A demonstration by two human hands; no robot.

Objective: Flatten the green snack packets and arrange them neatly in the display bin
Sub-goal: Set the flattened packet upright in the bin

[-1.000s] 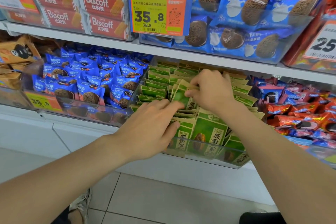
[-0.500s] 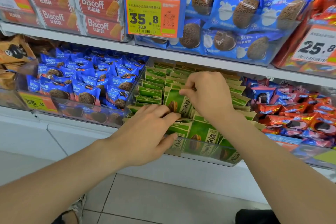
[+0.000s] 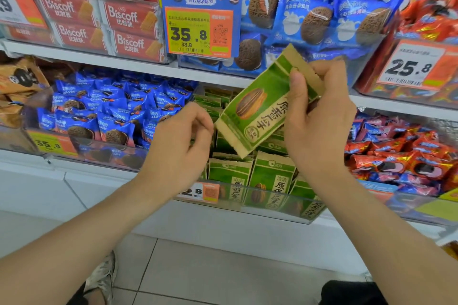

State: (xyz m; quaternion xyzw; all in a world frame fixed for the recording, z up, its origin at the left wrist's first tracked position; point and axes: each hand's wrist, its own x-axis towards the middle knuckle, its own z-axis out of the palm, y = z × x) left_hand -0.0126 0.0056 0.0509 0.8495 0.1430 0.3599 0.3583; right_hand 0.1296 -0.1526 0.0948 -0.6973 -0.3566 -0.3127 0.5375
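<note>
The shelf (image 3: 81,168) is crowded, with blue packs (image 3: 109,116) just left of the bin (image 3: 277,202) and red packs (image 3: 396,158) just right of it, so a packet put back carelessly could, I judge, slide over a side wall into the wrong stock; the bin is clear-walled and well filled, and a hard push on its contents might tip the front packets against or over the front wall; the rows (image 3: 230,173) of green packets inside stand upright but lean unevenly, and wedging another between them without parting them first would probably crumple tops or knock neighbours askew; the packet (image 3: 257,111) in hand is lifted above the bin, slanted with its tan top edge up and to the right; how flat it is I cannot tell, and if it goes back puffed it would likely sit proud of its row; it is held near its upper end only, so it could twist or slip when pressed. The right grip (image 3: 319,126) is closed round the packet's upper part, thumb (image 3: 297,91) laid across the front and fingers behind; the left grip (image 3: 178,146) is empty, fingers loosely curled, just beside the packet's lower corner; whether it touches I cannot tell.
</note>
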